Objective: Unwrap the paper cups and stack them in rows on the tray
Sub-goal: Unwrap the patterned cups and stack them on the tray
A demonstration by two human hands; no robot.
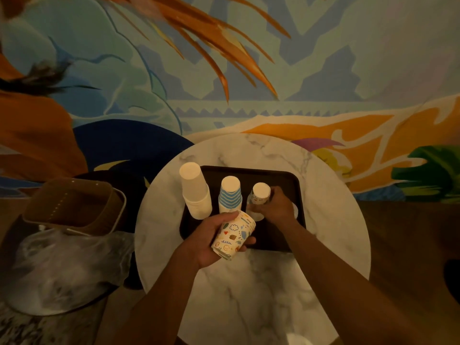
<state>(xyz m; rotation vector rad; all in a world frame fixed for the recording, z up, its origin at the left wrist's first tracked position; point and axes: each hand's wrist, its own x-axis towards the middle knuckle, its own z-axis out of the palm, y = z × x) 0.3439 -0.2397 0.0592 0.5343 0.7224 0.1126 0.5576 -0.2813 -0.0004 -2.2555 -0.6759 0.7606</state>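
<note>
Steadying the third stack [260, 194] on the tray [297, 188], right hand [275, 207] wrapped round it; gripping patterned cups [234, 235] in left hand [211, 242] above the tray's near edge; next, likely capping them on squarely.

So we've got a dark rectangular tray [296, 195] sitting on the round marble worktop [249, 282], and three stacks of paper cups stand upside down in a row across it. The white stack [195, 192] is the tallest and widest, right at the tray's left edge. The blue-striped stack [230, 195] is in the middle, just beside it. The doodle stack [260, 194] is the shortest, on the right. Our right hand [276, 207] is wrapped round its lower part, so its base is hidden. Our left hand [214, 241] holds a few nested doodle cups [234, 235] tilted over the tray's near edge, rims pointing toward the stacks.
</note>
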